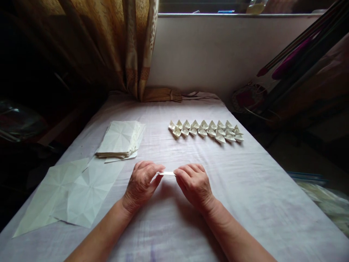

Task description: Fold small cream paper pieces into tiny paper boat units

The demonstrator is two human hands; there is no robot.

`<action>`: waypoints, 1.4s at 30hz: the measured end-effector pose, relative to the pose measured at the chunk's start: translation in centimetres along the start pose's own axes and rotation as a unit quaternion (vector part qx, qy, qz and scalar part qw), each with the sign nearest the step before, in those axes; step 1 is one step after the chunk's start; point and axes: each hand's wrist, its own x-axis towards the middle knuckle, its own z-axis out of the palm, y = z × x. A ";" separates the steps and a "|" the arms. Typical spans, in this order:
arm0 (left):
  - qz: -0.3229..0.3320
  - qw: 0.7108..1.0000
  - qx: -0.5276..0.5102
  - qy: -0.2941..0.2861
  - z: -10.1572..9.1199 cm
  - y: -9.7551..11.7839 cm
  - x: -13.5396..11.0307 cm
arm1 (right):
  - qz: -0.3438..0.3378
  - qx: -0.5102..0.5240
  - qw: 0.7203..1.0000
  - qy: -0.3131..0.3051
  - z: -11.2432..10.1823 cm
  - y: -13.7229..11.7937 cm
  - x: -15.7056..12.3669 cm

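Observation:
Between my two hands, a small folded piece of white paper [167, 173] is seen nearly edge-on, above the cloth-covered surface. My left hand [144, 182] pinches its left end between thumb and fingers. At the opposite end, my right hand [194, 183] grips the paper with curled fingers. How the paper is folded underneath is hidden from this angle. Beyond my right hand stand rows of small folded paper boats [203, 130], pointed at the top. A stack of creased white paper sheets [118, 138] lies beyond my left hand.
Loose creased sheets [88, 191] lie spread at the left of the pale bedsheet [245, 203]. A gold curtain [133, 43] hangs at the back, beside a white wall [207, 51]. Plastic-wrapped material [324, 200] sits past the right edge.

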 end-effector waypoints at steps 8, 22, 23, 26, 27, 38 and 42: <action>0.129 0.977 0.168 0.001 -1.2 -0.3 -2.0 | -0.073 -0.041 0.996 -0.034 0.6 -0.8 -0.6; 0.118 0.980 0.156 -0.048 -1.6 0.5 -5.0 | -0.054 0.044 0.993 -0.098 0.3 -0.3 -2.4; 0.098 0.983 0.144 -0.053 -1.5 0.4 -5.0 | -0.047 0.056 0.992 -0.100 0.3 0.0 -2.4; 0.021 0.991 0.114 -0.072 -1.4 0.4 -4.8 | -0.010 0.098 0.989 -0.113 0.5 0.8 -2.0; -0.002 0.991 0.107 -0.077 -1.3 0.4 -4.6 | 0.006 0.111 0.987 -0.119 0.6 1.0 -1.8; -0.086 0.985 0.099 -0.108 -0.7 0.4 -3.8 | 0.128 0.107 0.979 -0.114 1.4 0.3 -1.1; -0.089 0.984 0.100 -0.118 -0.7 0.4 -3.9 | 0.128 0.091 0.980 -0.121 1.5 0.3 -0.8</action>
